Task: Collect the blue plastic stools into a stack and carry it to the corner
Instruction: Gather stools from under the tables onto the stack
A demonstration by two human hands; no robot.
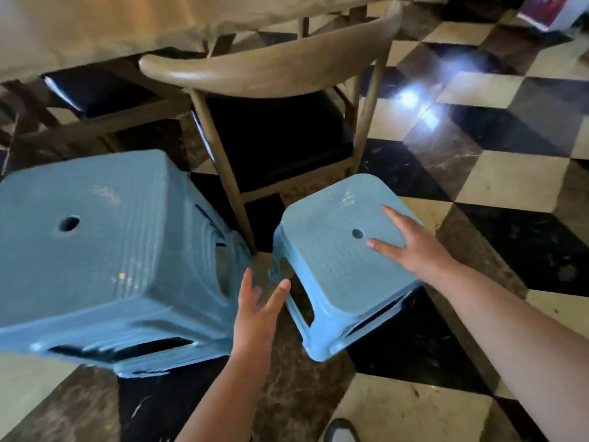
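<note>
**Two hands reach for the single blue stool beside the stack**

Nearest to the person, a shoe tip (341, 431) shows on the checkered floor (497, 183). Both bare forearms stretch forward and down from there. The left hand (255, 314) is released, fingers straight and spread, pointing up and away, its fingertips just at the near-left corner of the single stool (342, 263); whether they touch it I cannot tell. The right hand (411, 247) lies flat on that stool's seat with fingers straight and splayed, palm down, index finger pointing toward the small round hole in the seat's middle. Neither grip is clenched or grasping anything.

The single stool stands on the floor with its seat up, tipped a little toward the person, its square seat turned so one corner points at the wooden chair (271, 100).

Left of the single stool, near but apart from it, stands the stack of stools (105, 260): several nested together, with layered rims showing along its right side and near edge; the picture is too blurred for an exact count. Its top seat faces up, also with one round hole.

Beyond both, the wooden chair with a dark cushion faces away, tucked toward a counter (127, 23) with a pale top. A second dark-cushioned seat (92, 94) sits left of the chair, under the counter's edge.
</note>
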